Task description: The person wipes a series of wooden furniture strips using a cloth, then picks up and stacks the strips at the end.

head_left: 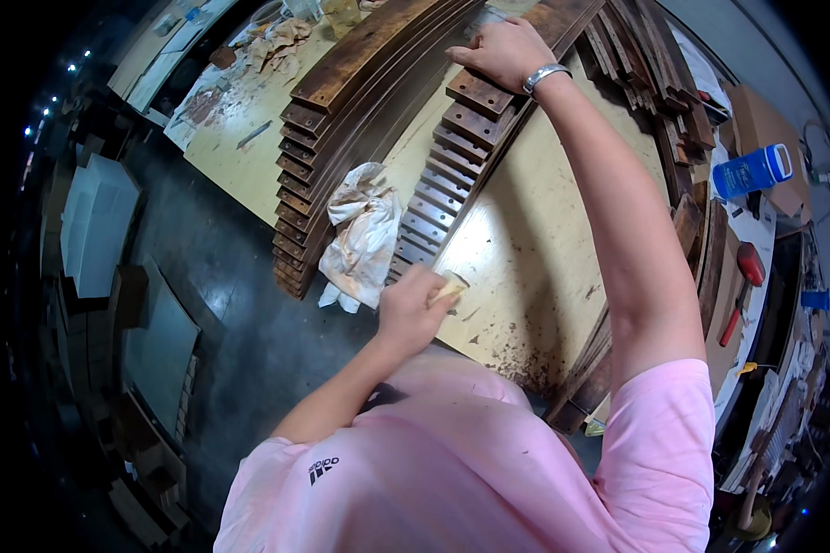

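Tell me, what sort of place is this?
Probably a woodworking or finishing workshop: stacked curved wooden pieces with holes, a stained work table, and a crumpled, stained rag suggest it.

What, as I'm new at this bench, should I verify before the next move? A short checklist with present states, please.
1. Left hand has a grip on the pale yellow pad: ok, fingers closed around it.
2. Right hand is at the far part of the middle row of drilled wooden bars: ok.
3. Right hand presses firmly: cannot tell.
4. Crumpled white cloth lies clear of the bars: not ok, it overlaps the middle row and the left stack of curved wooden bars in view.
5. Tabletop is free of debris: not ok, dark flecks lie near its front edge.
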`<state>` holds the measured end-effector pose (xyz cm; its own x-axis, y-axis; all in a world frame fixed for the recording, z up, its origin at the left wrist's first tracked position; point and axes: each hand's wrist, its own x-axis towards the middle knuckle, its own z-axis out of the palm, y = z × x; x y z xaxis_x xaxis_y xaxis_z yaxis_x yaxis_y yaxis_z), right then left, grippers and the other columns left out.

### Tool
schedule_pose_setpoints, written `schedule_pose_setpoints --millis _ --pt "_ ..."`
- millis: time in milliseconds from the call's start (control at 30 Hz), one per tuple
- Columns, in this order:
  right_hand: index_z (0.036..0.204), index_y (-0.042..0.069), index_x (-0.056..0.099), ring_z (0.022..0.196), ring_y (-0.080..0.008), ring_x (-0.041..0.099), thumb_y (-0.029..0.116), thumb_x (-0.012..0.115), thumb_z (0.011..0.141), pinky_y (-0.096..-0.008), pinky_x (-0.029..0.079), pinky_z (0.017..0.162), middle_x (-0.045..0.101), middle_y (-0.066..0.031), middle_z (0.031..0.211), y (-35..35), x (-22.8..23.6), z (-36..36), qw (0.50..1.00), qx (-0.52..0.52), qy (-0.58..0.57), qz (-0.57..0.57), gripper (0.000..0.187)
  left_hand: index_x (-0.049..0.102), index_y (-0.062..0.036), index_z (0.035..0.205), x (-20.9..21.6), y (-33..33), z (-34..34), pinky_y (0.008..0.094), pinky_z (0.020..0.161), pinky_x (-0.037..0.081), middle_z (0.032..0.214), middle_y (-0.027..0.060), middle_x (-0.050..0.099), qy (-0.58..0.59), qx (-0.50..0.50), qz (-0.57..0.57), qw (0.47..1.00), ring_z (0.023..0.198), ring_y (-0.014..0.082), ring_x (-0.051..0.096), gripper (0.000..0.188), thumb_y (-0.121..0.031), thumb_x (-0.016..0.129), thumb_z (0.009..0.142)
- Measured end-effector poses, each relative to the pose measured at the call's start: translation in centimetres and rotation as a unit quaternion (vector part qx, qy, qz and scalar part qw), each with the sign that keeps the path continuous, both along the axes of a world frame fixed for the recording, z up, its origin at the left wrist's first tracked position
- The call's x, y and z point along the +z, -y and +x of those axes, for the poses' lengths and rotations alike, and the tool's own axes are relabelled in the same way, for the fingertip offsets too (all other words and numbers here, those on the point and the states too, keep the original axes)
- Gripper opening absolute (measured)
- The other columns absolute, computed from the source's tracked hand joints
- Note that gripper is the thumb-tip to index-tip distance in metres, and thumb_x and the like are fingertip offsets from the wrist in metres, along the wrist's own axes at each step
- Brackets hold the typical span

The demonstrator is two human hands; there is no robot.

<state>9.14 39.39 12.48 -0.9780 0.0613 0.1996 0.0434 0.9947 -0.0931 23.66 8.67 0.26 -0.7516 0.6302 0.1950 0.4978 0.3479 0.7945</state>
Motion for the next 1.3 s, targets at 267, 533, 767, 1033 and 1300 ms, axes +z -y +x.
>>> schedule_pose_setpoints --millis 267,533,767,1033,1300 --pt "0.081 0.007 0.075 0.084 -0.0334 0.064 0.057 0.050 0.089 -0.0378 0.044 0.094 0.068 -0.0181 0.077 -1.2 -1.4 -0.8 0.999 0.008 -0.047 0.019 0.057 0.061 -0.0034 0.076 -0.2 -0.1 -0.7 0.0357 0.055 0.044 0.072 0.0084 0.054 0.017 0.011 0.025 0.999 0.058 0.0226 0.053 0.017 -0.008 0.077 0.072" --pt "0.079 0.004 0.074 0.090 -0.0314 0.066 0.052 0.048 0.090 -0.0441 0.040 0.098 0.071 -0.0168 0.084 0.1 0.8 -0.1 0.999 -0.001 0.033 0.024 0.056 0.062 -0.0024 0.077 -1.4 0.6 -1.5 0.0287 0.052 0.041 0.072 0.0081 0.055 0.016 0.040 0.044 0.998 0.056 0.0180 0.050 0.015 -0.005 0.077 0.074" --pt "0.077 0.003 0.074 0.092 -0.0314 0.066 0.052 0.049 0.090 -0.0436 0.041 0.097 0.070 -0.0182 0.083 -0.2 1.0 -0.1 0.999 -0.008 0.038 0.015 0.057 0.064 -0.0007 0.082 -2.7 5.3 -3.7 0.0191 0.054 0.037 0.072 -0.0040 0.055 0.204 0.115 0.093 0.968 0.062 0.0026 0.046 0.006 0.000 0.065 0.088" --pt "0.075 0.000 0.073 0.087 -0.0340 0.066 0.051 0.054 0.087 -0.0418 0.048 0.088 0.070 -0.0202 0.081 -0.2 0.8 0.0 1.000 0.005 -0.018 0.010 0.056 0.061 0.0009 0.100 -4.8 3.5 -1.2 0.0217 0.069 0.044 0.087 0.0022 0.055 0.052 0.045 0.080 0.994 0.077 0.0089 0.054 0.012 0.001 0.063 0.087" --pt "0.073 0.002 0.071 0.079 -0.0362 0.066 0.048 0.059 0.085 -0.0437 0.052 0.076 0.067 -0.0226 0.078 0.2 0.5 -0.3 0.998 0.004 -0.030 -0.048 0.049 0.064 0.0039 0.101 -6.2 6.0 -1.2 0.0221 0.070 0.048 0.087 0.0041 0.059 0.236 0.099 0.221 0.941 0.075 0.0096 0.058 0.012 0.002 0.061 0.089"
